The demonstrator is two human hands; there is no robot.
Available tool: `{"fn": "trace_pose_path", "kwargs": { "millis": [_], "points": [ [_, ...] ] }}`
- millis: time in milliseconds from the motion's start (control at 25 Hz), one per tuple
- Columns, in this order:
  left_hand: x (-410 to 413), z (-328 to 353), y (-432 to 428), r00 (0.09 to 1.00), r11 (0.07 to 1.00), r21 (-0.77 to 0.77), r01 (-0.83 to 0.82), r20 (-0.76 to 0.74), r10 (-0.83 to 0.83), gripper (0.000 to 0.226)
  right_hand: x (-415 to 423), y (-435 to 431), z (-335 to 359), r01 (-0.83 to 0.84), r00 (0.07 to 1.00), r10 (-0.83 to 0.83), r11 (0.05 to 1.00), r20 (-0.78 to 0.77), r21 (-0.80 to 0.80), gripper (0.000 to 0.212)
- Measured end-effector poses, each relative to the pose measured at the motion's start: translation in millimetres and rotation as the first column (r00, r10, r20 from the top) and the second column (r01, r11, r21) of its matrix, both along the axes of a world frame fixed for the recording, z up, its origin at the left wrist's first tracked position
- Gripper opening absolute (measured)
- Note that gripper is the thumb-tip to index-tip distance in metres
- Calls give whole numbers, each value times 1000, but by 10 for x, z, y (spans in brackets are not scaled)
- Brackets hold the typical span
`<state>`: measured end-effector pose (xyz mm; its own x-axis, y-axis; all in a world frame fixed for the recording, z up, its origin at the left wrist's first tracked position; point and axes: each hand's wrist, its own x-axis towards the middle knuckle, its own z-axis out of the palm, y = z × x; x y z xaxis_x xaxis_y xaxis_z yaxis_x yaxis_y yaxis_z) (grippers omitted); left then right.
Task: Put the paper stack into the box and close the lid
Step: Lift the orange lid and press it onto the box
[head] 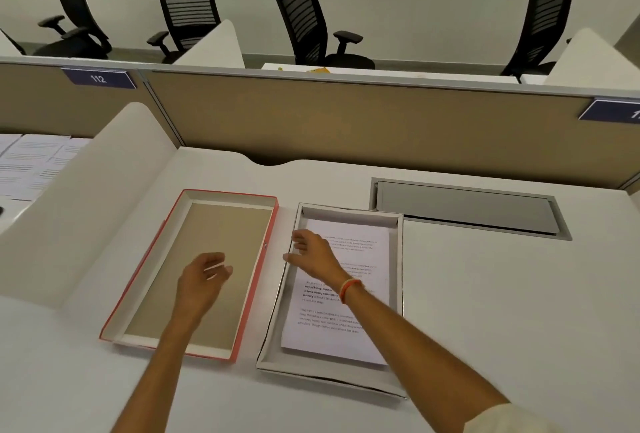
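Observation:
A shallow white box (397,294) lies open on the desk, right of centre, with the printed paper stack (360,294) flat inside it. Beside it on the left lies the lid (221,224), upside down, red-edged with a brown inside. My left hand (201,283) hovers over the lid's inside, fingers loosely apart, holding nothing. My right hand (311,256) reaches across the box's left wall toward the lid, fingers spread and empty, with an orange band on the wrist.
A curved white divider (86,207) rises left of the lid, with printed sheets (31,162) on the neighbouring desk beyond it. A grey cable hatch (467,207) sits behind the box at right. A tan partition (346,120) closes the desk's back; black office chairs stand behind.

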<state>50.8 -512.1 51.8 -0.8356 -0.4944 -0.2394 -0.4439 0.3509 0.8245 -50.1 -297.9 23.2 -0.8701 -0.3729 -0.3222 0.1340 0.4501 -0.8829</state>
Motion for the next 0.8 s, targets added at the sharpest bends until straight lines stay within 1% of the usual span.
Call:
{"fn": "trace_pose_path", "kwargs": {
  "millis": [120,240,360,440,520,600,720,800],
  "points": [
    [-68,-133,-472,1000,980,-197,-18,-24,13,39,302,-290,-114,171,983,-162,980,82,-107,65],
    [-15,-238,-924,997,933,-355,-50,31,65,50,488,-557,-174,268,958,-250,955,138,-129,63],
    [105,-319,-1276,986,908,-417,-49,122,110,69,630,-757,-269,294,946,-276,951,173,-92,66],
    [166,-386,-1457,977,897,-441,-28,177,117,74,734,-864,-352,302,940,-288,952,182,-53,70],
    [200,-451,-1589,961,884,-466,-32,230,156,68,829,-952,-433,302,939,-294,953,180,-13,70],
    [229,-512,-1678,945,871,-490,-48,261,199,57,896,-1024,-504,301,937,-298,954,183,14,65],
    [284,-584,-1741,928,840,-541,-27,298,222,40,945,-1101,-589,270,946,-274,962,171,48,47],
    [338,-614,-1753,928,834,-549,-45,287,239,33,962,-1138,-620,254,951,-258,966,169,43,39]
  ]
}}
